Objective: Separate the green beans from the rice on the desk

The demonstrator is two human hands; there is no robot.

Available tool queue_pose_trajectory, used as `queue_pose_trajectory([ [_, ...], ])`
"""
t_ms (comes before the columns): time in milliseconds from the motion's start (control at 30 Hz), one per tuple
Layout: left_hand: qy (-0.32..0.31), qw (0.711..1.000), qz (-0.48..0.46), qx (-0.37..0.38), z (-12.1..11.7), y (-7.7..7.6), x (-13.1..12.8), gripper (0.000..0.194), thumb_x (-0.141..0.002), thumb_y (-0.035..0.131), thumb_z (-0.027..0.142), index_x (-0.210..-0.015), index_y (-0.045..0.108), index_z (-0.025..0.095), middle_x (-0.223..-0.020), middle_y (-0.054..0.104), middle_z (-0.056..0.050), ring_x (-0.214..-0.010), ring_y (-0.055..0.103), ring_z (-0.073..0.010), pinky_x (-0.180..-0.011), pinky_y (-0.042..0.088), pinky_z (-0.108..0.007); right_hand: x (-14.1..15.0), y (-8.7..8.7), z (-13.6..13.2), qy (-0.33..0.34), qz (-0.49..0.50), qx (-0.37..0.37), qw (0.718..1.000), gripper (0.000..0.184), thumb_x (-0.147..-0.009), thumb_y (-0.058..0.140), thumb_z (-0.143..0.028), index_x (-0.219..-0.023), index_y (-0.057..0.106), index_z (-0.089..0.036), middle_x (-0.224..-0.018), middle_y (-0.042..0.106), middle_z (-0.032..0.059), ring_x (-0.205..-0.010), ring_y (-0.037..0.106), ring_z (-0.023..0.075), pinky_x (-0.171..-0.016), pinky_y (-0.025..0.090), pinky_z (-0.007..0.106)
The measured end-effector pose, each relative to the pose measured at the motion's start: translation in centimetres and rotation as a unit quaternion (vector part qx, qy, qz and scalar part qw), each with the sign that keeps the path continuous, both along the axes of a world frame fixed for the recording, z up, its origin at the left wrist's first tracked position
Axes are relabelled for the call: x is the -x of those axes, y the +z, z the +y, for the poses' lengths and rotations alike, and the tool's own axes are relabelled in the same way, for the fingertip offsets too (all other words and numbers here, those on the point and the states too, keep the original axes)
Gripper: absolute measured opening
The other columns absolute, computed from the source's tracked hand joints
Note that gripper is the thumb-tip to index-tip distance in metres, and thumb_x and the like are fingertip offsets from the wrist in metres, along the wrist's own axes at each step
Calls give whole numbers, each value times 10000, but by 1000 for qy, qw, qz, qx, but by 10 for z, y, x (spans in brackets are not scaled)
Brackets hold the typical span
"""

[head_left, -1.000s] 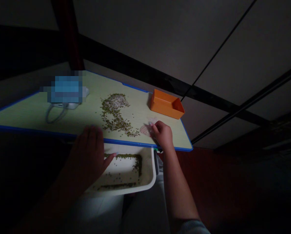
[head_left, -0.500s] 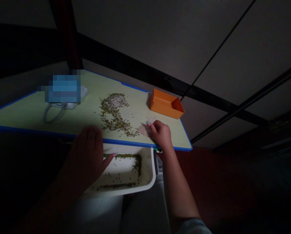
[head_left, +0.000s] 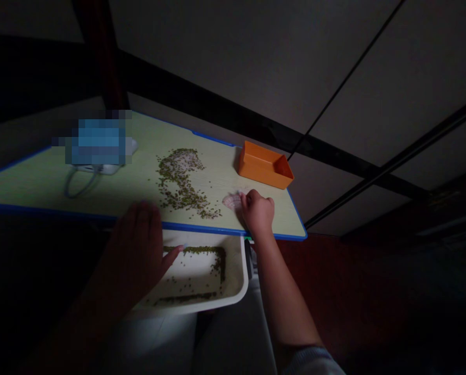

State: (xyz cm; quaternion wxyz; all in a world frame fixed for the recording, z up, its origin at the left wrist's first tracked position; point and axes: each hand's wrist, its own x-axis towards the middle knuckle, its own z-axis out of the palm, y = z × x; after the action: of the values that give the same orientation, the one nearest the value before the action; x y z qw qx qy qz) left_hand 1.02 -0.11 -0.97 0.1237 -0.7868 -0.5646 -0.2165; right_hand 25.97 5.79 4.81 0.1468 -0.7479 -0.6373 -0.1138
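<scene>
My left hand (head_left: 137, 245) lies over the near table edge, fingers flat and close together. Its thumb sticks out over the white bin (head_left: 240, 284). My right hand (head_left: 259, 211) is closed, fingers curled with thumb and fingertips together, low over the table's right part. Whether anything is in its pinch is hidden. Just left of those fingertips is a pinkish-white patch (head_left: 230, 201), too blurred to name. Small green beans (head_left: 184, 195), which look like mung beans, are strewn across the middle, mixed with pale grains (head_left: 184, 160) at the far end.
An orange open box (head_left: 264, 172) stands at the table's far right corner. On the left, a blurred-out blue object (head_left: 98, 143) sits on a white device with a cable loop (head_left: 74, 190). More green beans (head_left: 199, 250) line the bin's inside. Cabinet panels rise behind the blue-edged table (head_left: 213, 228).
My right hand has turned and its fingers have curled in more, beside the pinkish-white patch. The view has shifted slightly. My left hand keeps its place on the edge.
</scene>
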Motion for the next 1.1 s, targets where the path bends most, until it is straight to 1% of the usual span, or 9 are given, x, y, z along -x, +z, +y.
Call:
queue_pose_trajectory([
  [100, 2, 1000, 8, -5, 0, 0, 0, 870, -826, 404, 517, -1421, 225, -92, -1440, 373, -398, -1432, 280, -483, -1129, 315, -599, 1, 2, -1, -30, 7, 2, 1000, 318, -992, 419, -403, -896, 635, -191, -796, 740, 77, -736, 663, 198, -765, 313, 313],
  [300, -1, 1000, 13, -14, 1, -3, 0, 870, -830, 404, 521, -1426, 219, -85, -1428, 386, -393, -1418, 304, -487, -1121, 326, -596, -2, 5, 3, -72, 7, 37, 997, 340, -1005, 385, -414, -942, 630, -186, -845, 745, 104, -785, 685, 224, -731, 315, 319],
  [433, -11, 1000, 12, -26, 1, -4, 2, 856, -839, 396, 511, -1418, 221, -95, -1421, 386, -402, -1429, 281, -485, -1130, 314, -588, -9, 5, 7, -81, -7, 43, 996, 344, -1008, 376, -409, -946, 623, -178, -855, 750, 110, -810, 692, 236, -786, 321, 344],
  [567, -2, 1000, 2, -8, 0, -4, 1, 845, -839, 394, 510, -1425, 225, -75, -1446, 373, -387, -1441, 269, -471, -1135, 307, -586, -17, 6, 8, -96, -19, 49, 994, 336, -1007, 380, -392, -967, 621, -162, -875, 752, 133, -826, 695, 246, -815, 318, 360],
  [700, 6, 1000, -18, 4, 0, -4, -1, 847, -830, 389, 526, -1412, 262, -77, -1448, 378, -391, -1442, 276, -468, -1129, 307, -597, -22, 7, 8, -100, -20, 52, 993, 346, -1008, 374, -391, -965, 626, -159, -877, 751, 142, -847, 698, 255, -800, 319, 355],
  [800, 9, 1000, -24, 10, 0, -4, -2, 845, -835, 373, 533, -1422, 256, -63, -1470, 360, -382, -1451, 264, -457, -1134, 300, -596, -24, 7, 9, -103, -22, 53, 993, 354, -1007, 371, -392, -960, 631, -156, -877, 751, 146, -847, 698, 256, -791, 322, 353],
  [967, 12, 1000, -13, 19, -1, -3, -2, 853, -821, 407, 525, -1417, 269, -70, -1474, 346, -379, -1428, 292, -475, -1145, 286, -580, -25, 8, 15, -117, -38, 45, 991, 382, -1013, 358, -406, -969, 639, -151, -855, 753, 145, -828, 697, 250, -795, 325, 357],
  [1100, 12, 1000, -19, 15, -1, -3, -3, 865, -813, 429, 520, -1416, 265, -78, -1465, 350, -383, -1417, 299, -490, -1153, 275, -579, -23, 11, 20, -104, -37, 29, 993, 367, -1011, 369, -408, -950, 636, -163, -845, 752, 128, -830, 693, 249, -760, 323, 340],
])
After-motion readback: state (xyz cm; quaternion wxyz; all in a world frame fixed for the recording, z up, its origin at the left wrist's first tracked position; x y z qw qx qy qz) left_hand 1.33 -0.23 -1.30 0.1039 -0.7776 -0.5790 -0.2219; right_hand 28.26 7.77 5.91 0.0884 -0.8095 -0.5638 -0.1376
